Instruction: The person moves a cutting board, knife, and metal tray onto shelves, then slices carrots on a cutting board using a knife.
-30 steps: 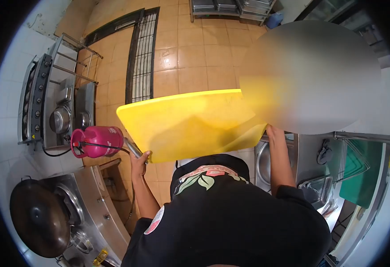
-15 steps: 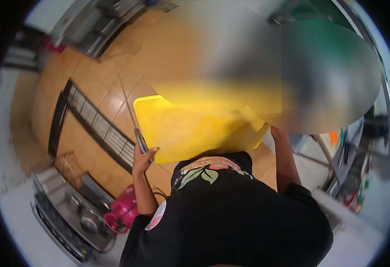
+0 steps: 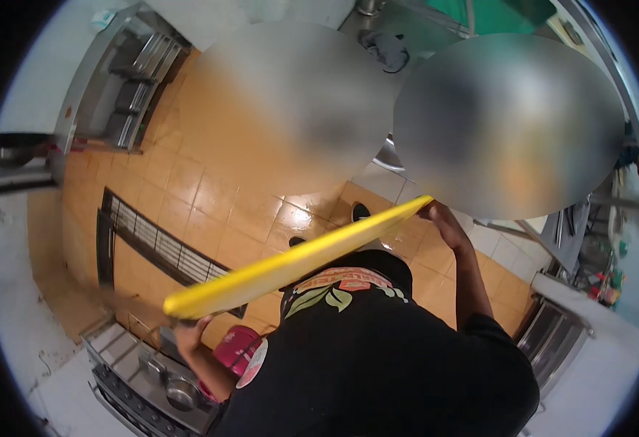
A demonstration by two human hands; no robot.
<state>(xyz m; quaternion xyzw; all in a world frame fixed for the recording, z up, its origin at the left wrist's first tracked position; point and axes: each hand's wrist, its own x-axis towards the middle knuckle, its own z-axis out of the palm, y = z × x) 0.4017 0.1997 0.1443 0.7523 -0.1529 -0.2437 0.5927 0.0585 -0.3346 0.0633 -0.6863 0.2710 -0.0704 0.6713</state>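
The yellow board [image 3: 297, 256] slants nearly edge-on before the black shirt [image 3: 385, 342]. The left hand [image 3: 190, 336], elbow bent, grips its left end plus a blurred knife [image 3: 137, 304]; the right hand [image 3: 442, 221], arm extended, clasps the opposite end, fingers partly hidden.

It's a single head-worn camera, peering forward and steeply down! Nearest, filling the bottom, is the black cloth shirt with its leaf print [image 3: 385, 357]; just beyond, the flat yellow board [image 3: 297, 258] shows nearly edge-on; farther below spread the square orange floor tiles [image 3: 214, 207], all inside a wide, dark-cornered round view.
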